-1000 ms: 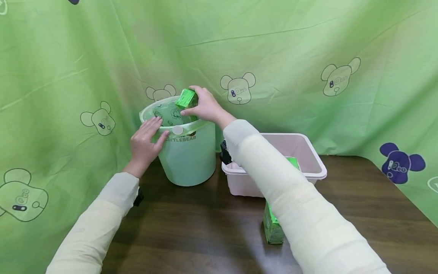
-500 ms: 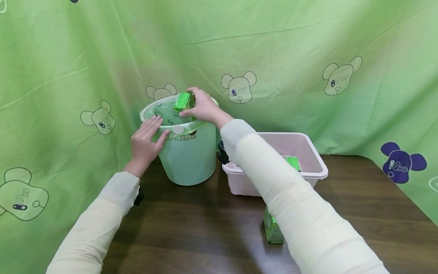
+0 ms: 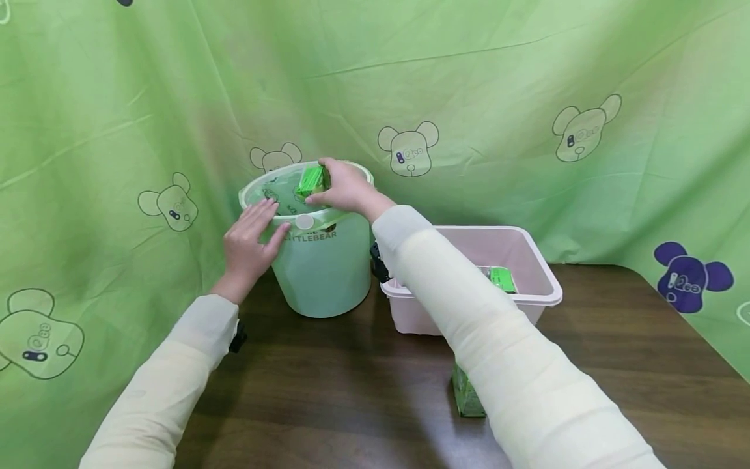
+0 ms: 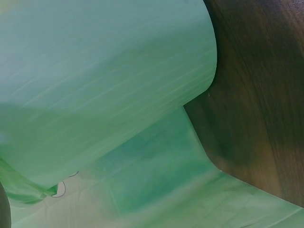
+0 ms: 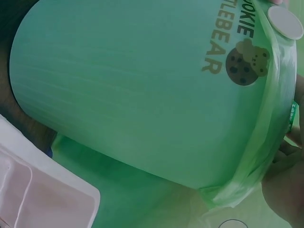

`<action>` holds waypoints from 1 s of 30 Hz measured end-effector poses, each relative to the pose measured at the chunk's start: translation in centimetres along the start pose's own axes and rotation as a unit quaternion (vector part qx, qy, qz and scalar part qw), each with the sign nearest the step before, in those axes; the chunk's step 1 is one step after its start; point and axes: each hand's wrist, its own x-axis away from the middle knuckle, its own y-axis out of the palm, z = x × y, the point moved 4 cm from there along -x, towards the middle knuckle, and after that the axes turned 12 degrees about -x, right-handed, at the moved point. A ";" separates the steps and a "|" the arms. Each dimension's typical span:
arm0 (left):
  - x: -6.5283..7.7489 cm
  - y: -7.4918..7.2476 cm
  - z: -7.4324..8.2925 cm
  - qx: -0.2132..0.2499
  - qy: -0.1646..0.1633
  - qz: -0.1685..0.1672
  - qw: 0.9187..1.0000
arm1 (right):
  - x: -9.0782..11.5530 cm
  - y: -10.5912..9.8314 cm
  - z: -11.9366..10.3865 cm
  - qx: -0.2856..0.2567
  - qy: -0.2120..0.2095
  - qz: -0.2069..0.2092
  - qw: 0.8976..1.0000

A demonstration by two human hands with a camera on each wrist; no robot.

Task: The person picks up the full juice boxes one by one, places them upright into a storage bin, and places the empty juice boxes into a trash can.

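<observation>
In the head view my right hand (image 3: 347, 187) pinches a small green box (image 3: 310, 181) at the mouth of a pale green trash bin (image 3: 322, 273). The box tilts over the bin's inside, and part of it is hidden by my fingers. My left hand (image 3: 249, 238) rests on the bin's near left rim with its fingers straight. A thin green bag lines the bin and folds over its rim. In the right wrist view, my right hand (image 5: 285, 190) shows at the edge beside the bag-covered rim (image 5: 259, 156), with a sliver of the green box (image 5: 292, 116).
A pale pink plastic tub (image 3: 527, 260) stands right of the bin, with another green box (image 3: 502, 279) inside. A further green box (image 3: 467, 394) stands on the dark wooden table (image 3: 351, 397), partly behind my right sleeve. A green curtain (image 3: 480, 78) hangs behind and at the left.
My right hand has moved slightly down and left, lowering the green box toward the bin's opening. My left hand keeps its place on the rim.
</observation>
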 end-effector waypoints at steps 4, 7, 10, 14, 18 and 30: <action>0.0 -0.1 -0.1 -0.002 0.002 0.000 1.000 | -0.1 0.3 0.0 0.011 0.006 -0.003 1.000; -0.1 -0.1 -0.1 -0.005 0.004 -0.003 1.000 | -0.2 0.4 -0.1 0.019 0.013 -0.004 1.000; -0.1 -0.2 -0.2 -0.006 0.005 -0.007 1.000 | -0.2 0.6 -0.1 0.023 0.020 -0.006 1.000; -0.2 -0.3 -0.1 -0.008 0.007 -0.014 1.000 | -0.3 0.6 0.0 0.027 0.026 -0.007 0.999; -0.2 -0.3 0.0 -0.011 0.009 -0.023 1.000 | -0.3 0.6 0.0 0.028 0.024 -0.008 0.999; -0.1 -0.2 0.0 -0.008 0.013 -0.014 1.000 | -0.1 0.4 0.3 0.001 0.034 -0.001 0.999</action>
